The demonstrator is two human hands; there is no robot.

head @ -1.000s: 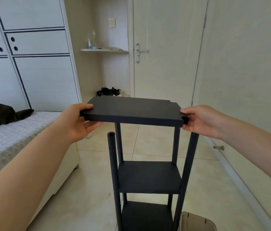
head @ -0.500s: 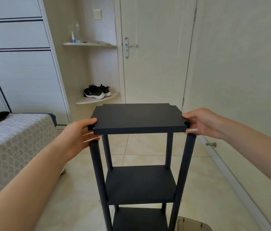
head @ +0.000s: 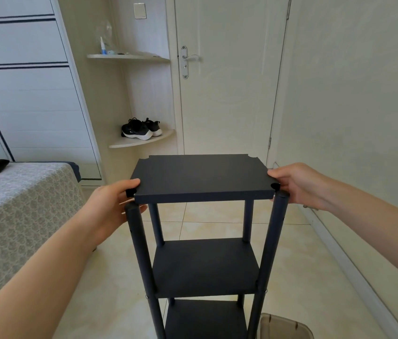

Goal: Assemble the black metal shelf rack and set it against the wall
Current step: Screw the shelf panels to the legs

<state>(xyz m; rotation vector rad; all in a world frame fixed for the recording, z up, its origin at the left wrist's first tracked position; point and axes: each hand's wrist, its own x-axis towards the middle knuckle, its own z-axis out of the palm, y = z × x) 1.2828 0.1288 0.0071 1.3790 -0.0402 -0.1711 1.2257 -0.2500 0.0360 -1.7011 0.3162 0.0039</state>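
Note:
A black metal shelf rack [head: 205, 267] stands on the tiled floor in front of me, with two lower shelves fixed between four round posts. A loose black top shelf panel [head: 202, 177] sits level over the post tops, its notched near corners just above the two near posts. My left hand [head: 112, 206] grips the panel's left edge, thumb on top and fingers underneath. My right hand [head: 295, 184] grips its right edge beside the near right post [head: 270, 253]. The two far posts meet the panel's underside; their tops are hidden.
A bed with a grey patterned cover [head: 19, 209] lies at the left. Ahead are a closed white door [head: 227, 77] and corner shelves holding black sneakers [head: 141, 129]. A plain wall [head: 354, 106] runs along the right. A translucent bin [head: 283, 326] sits by the rack's base.
The panel has come down from a tilted hold above the posts to level over the post tops. The view has swung slightly left and downward.

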